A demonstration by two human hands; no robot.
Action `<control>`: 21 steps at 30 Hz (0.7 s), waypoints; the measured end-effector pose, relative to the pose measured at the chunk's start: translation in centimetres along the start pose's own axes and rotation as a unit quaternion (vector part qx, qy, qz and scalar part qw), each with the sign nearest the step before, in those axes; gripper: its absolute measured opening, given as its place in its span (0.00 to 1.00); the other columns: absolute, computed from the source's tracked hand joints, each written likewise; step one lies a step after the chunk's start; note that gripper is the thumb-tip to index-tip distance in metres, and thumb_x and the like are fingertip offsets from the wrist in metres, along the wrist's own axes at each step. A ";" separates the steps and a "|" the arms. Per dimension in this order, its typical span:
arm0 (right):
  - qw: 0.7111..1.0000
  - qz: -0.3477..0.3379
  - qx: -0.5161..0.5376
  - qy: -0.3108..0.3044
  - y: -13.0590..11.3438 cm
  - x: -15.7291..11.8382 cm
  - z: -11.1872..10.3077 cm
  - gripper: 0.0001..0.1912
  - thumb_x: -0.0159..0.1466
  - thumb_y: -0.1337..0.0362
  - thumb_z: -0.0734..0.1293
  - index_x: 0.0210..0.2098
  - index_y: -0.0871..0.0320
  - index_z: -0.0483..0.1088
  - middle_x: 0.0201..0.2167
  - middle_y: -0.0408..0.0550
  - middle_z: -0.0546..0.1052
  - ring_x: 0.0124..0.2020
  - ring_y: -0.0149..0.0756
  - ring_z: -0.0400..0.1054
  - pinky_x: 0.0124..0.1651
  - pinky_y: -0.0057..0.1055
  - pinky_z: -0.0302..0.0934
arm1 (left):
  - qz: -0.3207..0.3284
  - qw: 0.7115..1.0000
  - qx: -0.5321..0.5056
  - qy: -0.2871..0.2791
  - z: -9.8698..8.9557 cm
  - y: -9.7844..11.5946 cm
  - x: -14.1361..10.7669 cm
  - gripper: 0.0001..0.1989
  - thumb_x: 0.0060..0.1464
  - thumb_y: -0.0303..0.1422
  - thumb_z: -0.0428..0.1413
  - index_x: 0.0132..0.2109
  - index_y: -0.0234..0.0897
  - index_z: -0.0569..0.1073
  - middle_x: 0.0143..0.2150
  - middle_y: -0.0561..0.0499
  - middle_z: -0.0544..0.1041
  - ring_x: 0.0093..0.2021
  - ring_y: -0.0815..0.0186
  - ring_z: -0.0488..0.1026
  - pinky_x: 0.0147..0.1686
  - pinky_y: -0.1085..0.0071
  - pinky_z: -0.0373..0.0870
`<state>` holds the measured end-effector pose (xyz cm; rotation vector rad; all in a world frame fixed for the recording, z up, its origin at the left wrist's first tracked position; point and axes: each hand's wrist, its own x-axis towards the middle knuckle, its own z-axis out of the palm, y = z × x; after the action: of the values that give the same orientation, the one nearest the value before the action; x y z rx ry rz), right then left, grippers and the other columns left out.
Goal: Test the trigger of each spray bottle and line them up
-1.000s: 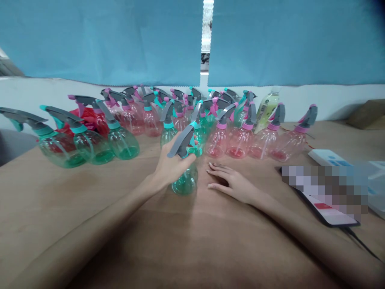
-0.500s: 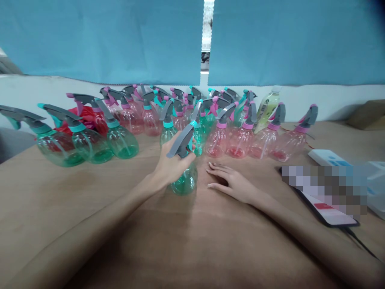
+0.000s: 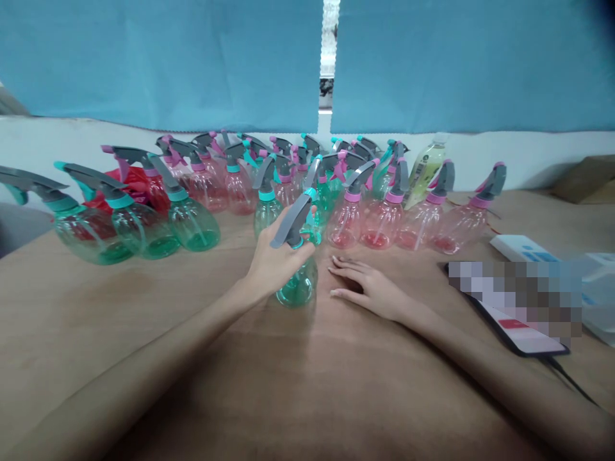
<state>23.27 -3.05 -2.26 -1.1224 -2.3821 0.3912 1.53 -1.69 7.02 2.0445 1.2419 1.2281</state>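
My left hand [image 3: 276, 256] is wrapped round the neck of a green spray bottle [image 3: 296, 285] with a grey and teal head, upright at the middle of the table. To its right my right hand [image 3: 369, 285] rests on the wooden table [image 3: 216, 378], fingers apart and holding nothing. Just behind my hands stand clear pink spray bottles [image 3: 344, 224] with pink collars, in a row running right. Three green spray bottles [image 3: 195, 224] stand at the left, and more pink and green ones are crowded behind.
A phone [image 3: 509, 320] with a cable lies at the right, beside white and blue boxes [image 3: 523, 248]. A yellow-green bottle [image 3: 425, 171] leans at the back. Red plastic [image 3: 137, 182] lies behind the left bottles. A brown box [image 3: 593, 179] is at the far right.
The held green bottle stands slightly more upright, with its head shifted a little right. My right hand stays spread on the table. The whole view has shifted slightly.
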 end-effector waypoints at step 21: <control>1.000 0.002 0.010 0.001 0.0 0.0 0.0 0.30 0.64 0.46 0.62 0.60 0.53 0.64 0.64 0.50 0.63 0.65 0.47 0.54 0.65 0.51 0.52 | 0.009 1.000 -0.024 -0.011 0.1 -0.1 0.1 0.28 0.47 0.25 0.52 0.58 0.43 0.66 0.53 0.49 0.75 0.37 0.66 0.75 0.41 0.67 0.71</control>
<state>23.30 -3.05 -2.32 -1.1177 -2.3699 0.4132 1.57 -1.56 6.96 2.0337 1.1742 1.2293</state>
